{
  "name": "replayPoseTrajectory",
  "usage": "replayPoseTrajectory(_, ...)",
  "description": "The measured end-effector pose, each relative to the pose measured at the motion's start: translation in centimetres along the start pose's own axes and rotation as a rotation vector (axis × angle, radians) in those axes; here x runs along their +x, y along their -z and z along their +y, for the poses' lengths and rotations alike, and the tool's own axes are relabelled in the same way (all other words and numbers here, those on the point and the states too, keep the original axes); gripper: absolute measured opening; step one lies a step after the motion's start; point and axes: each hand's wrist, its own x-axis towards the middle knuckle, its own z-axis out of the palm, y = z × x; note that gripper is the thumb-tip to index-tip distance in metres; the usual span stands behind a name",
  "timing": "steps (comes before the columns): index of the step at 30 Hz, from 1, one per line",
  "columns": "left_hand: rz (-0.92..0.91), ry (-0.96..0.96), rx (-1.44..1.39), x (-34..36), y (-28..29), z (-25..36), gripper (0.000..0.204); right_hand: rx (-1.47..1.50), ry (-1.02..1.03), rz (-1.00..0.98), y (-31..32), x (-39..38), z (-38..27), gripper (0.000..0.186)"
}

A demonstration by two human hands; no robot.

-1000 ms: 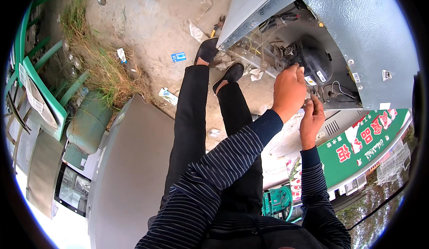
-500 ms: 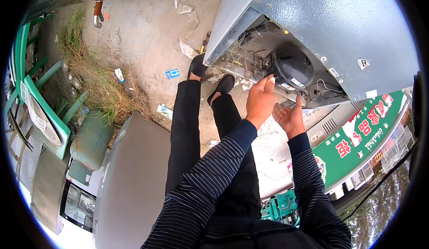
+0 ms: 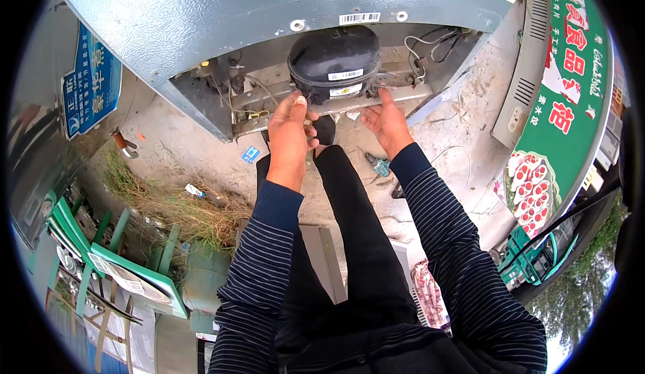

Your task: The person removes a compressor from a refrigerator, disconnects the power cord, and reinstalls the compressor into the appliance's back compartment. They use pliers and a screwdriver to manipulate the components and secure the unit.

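In the head view, the one view there is, the black compressor (image 3: 334, 57) sits in the open bay of the grey cabinet (image 3: 222, 18), seemingly carried by the metal bar (image 3: 411, 92) that runs along the mouth beneath it; that would explain why it sits level and so close to the edge.

Just below the compressor's left end is the left hand (image 3: 290, 135), thumb up and fingers half curled. Whether it pinches something small there, I can't tell. Below the right end, the right hand (image 3: 388, 124) is loosely open, palm turned up, fingertips at the bar or just beside it, with nothing I can make out in its grasp. Both come in from below, I'd say because the cabinet closes off the compressor from above.

Right of the compressor, dark wires (image 3: 458, 35) loop inside the bay, likely drooping because nothing clips them. On the ground below and right of it lies a teal tool (image 3: 381, 166), perhaps put there to be within reach.
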Motion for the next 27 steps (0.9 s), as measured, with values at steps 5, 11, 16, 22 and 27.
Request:
replayPoseTrajectory(5,0.274,-0.627,0.666,3.5,1.7,-0.6,0.072,0.172,-0.079,-0.074,0.1,-0.7,-0.8,0.047)
replayPoseTrajectory(11,0.126,-1.112,1.447,0.7,-8.3,5.2,0.080,0.278,-0.105,-0.051,0.9,0.0,-0.4,0.041)
replayPoseTrajectory(16,-0.043,-0.864,1.602,5.9,-12.6,6.3,0.087,0.160,-0.094,-0.021,0.9,-0.5,-0.7,0.041)
replayPoseTrajectory(22,0.004,-0.919,1.671,7.2,-12.3,5.7,0.084,0.077,0.175,0.034,0.9,-1.1,3.7,0.056)
replayPoseTrajectory(27,-0.071,-0.978,1.658,7.5,-12.0,5.2,0.084,0.125,-0.076,0.032,6.5,-3.7,14.1,0.032)
